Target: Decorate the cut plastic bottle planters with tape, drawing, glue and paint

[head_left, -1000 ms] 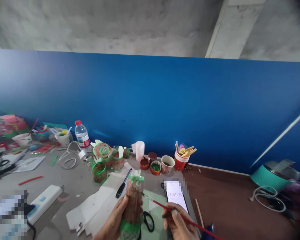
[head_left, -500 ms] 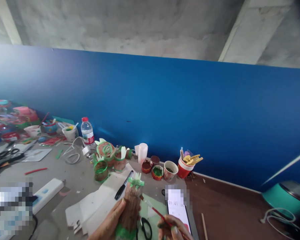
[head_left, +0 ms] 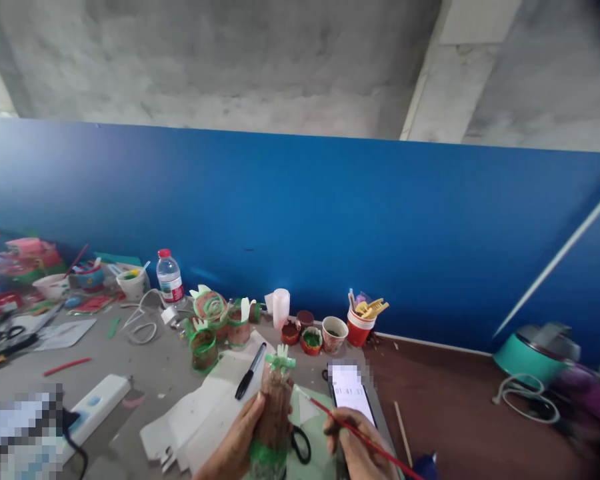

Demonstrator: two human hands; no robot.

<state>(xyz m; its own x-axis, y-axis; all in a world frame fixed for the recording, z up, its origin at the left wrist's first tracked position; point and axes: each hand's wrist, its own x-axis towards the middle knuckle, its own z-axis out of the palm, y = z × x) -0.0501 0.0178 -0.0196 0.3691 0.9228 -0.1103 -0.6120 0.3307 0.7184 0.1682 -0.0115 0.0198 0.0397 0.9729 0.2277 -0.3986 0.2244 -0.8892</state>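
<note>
My left hand [head_left: 237, 437] is wrapped around a brown-painted plastic bottle [head_left: 274, 408] with green at its base and neck. Pale fork-like tines stick up from the bottle's top, and it stands slightly tilted. A red-handled paintbrush [head_left: 318, 403] is pinched in my right hand [head_left: 363, 443], its tip pointing at the bottle's right side with a small gap between them. Black scissors handles [head_left: 309, 445] show just right of the bottle, the blades hidden. Left of it a black marker pen [head_left: 251, 375] lies on white paper [head_left: 225, 400].
Paint pots [head_left: 311, 341], a paper cup [head_left: 335, 335] and a red cup of yellow plastic forks [head_left: 361, 327] line the back. A phone [head_left: 353, 393] lies near my right hand. Green-brown painted crafts [head_left: 203, 350], a water bottle [head_left: 169, 277] and a power strip [head_left: 97, 407] are leftward.
The brush tip has come away from the bottle's upper side, and my right hand has turned, showing more of the brush handle. My view has shifted to the right.
</note>
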